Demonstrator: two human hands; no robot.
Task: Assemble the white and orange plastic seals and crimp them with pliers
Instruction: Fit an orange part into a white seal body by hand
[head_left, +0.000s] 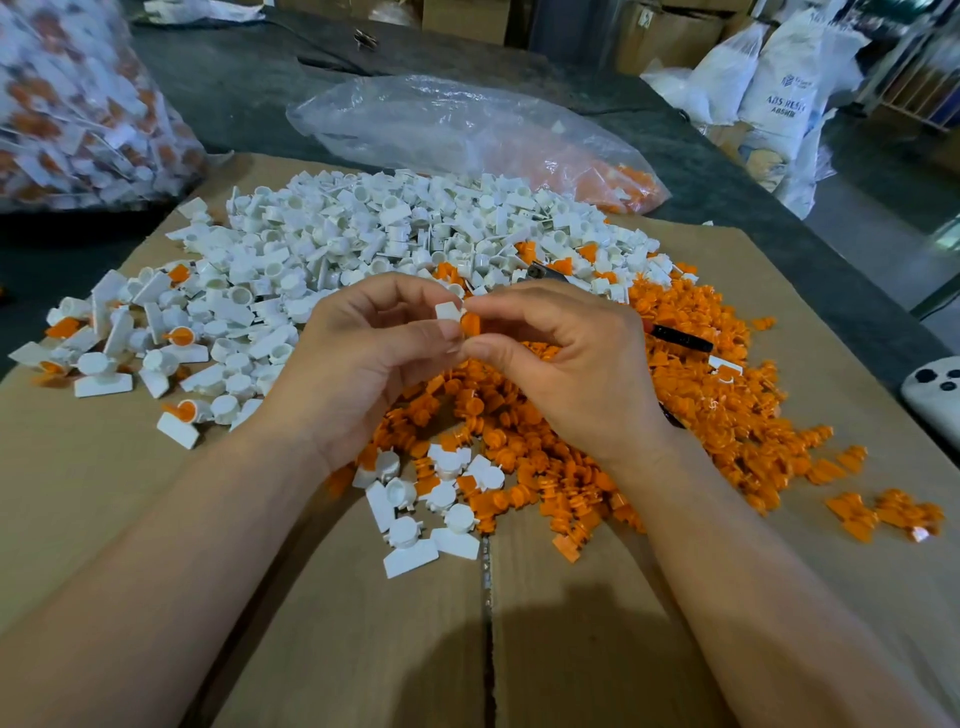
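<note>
Head camera looks down on a flattened cardboard sheet (104, 493) that covers a dark grey worktop (234, 88). Behind it we see a storeroom with cardboard boxes (462, 18) and white sacks (779, 78) stacked at the far right.

2 heaps lie on the cardboard: white seal bodies (363, 228) across the far left and middle, orange inserts (701, 395) to the right and near side, mingling where they meet. A few assembled seals (182, 335) lie at the left fringe. The pliers (680, 336) are half buried in the orange heap, with a black handle showing beside our right wrist.

A clear plastic bag (467, 130) lies beyond the heaps, mostly slack, with orange parts in its right end. A fuller bag (67, 104) at the far left holds white and orange pieces, too blurred to tell further.

Above the middle of the heaps, our left hand (363, 364) has its grip closed on 1 white seal body (448, 312), pinched between thumb and fingers. Our right hand (571, 374) pinches 1 orange insert (471, 323), touching the white piece.
</note>
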